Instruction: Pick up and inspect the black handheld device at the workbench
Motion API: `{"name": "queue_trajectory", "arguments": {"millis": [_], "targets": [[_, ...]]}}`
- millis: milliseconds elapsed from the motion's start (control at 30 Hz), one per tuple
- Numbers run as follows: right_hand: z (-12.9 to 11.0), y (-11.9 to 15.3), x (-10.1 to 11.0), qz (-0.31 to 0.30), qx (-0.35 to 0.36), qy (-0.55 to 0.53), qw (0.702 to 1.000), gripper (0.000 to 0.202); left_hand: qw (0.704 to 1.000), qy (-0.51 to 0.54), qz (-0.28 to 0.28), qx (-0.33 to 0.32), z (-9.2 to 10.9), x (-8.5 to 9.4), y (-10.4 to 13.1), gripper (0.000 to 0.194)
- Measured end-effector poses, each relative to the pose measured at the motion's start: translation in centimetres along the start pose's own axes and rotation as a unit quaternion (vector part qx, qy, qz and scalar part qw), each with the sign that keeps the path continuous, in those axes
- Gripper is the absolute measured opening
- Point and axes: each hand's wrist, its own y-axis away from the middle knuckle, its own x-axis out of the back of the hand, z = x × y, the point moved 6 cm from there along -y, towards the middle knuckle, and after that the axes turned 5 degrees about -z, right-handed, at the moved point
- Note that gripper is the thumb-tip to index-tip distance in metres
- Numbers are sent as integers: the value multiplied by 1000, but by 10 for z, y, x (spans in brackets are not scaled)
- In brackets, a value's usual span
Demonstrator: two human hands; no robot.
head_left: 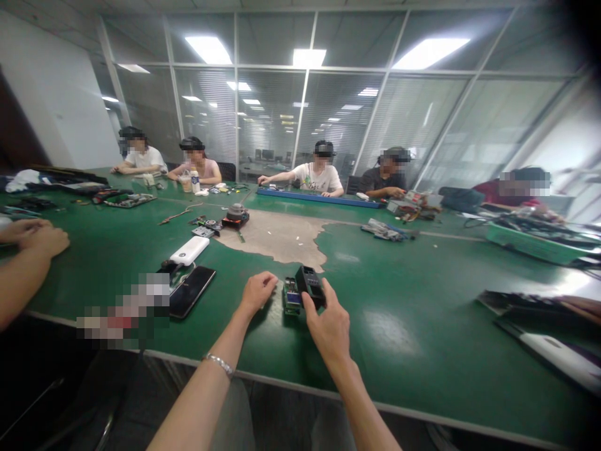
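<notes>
One right hand gripped one black, box-shaped plastic housing between thumb and fingers, over the smooth green tabletop, just beside one green circuit board. One left hand was loosely curled, contents indeterminable; one flat, glossy black phone lay leftward.

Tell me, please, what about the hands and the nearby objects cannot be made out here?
All in the head view:
- Left hand: its curled fingers hide whether it holds something small.
- Black case: the right hand covers part of it.
- Circuit board: any markings are too small to read.
- Co-worker's arm: cut off by the left edge.
</notes>
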Motion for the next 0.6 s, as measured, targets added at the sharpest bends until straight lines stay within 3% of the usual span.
{"name": "queue_trajectory", "arguments": {"millis": [233, 600], "targets": [[-28, -1, -17, -37, -25, 43, 998, 62, 1000, 18, 8, -4, -4, -1, -1, 26], [-36, 2, -28, -77, -20, 94, 992, 65, 1000, 23, -5, -16, 0, 0, -2, 27]]}}
